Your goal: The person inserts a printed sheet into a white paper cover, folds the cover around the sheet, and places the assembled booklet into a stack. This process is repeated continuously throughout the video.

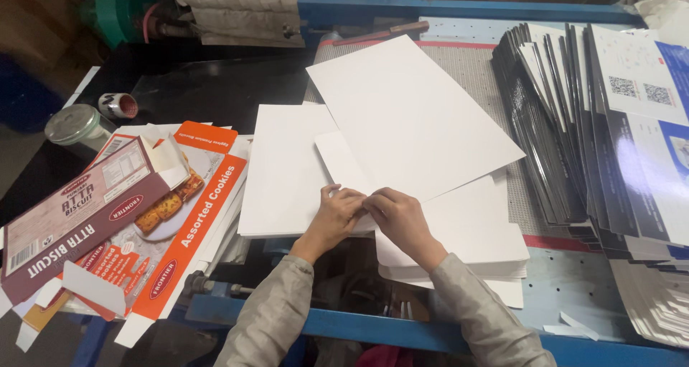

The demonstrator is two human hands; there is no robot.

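Both hands, left (336, 215) and right (397, 213), pinched a white sheet's (344, 167) corner near the bench's (574, 281) front edge, apparently separating it; lifting it free seemed to need a firm grip.

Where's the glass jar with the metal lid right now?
In the head view, the jar stands at far left, beside a small tape roll, just above the flattened biscuit cartons.

A big white sheet of card (413, 112) lies flat and tilted on top of other white sheets (459, 231), its near corner pinched up.
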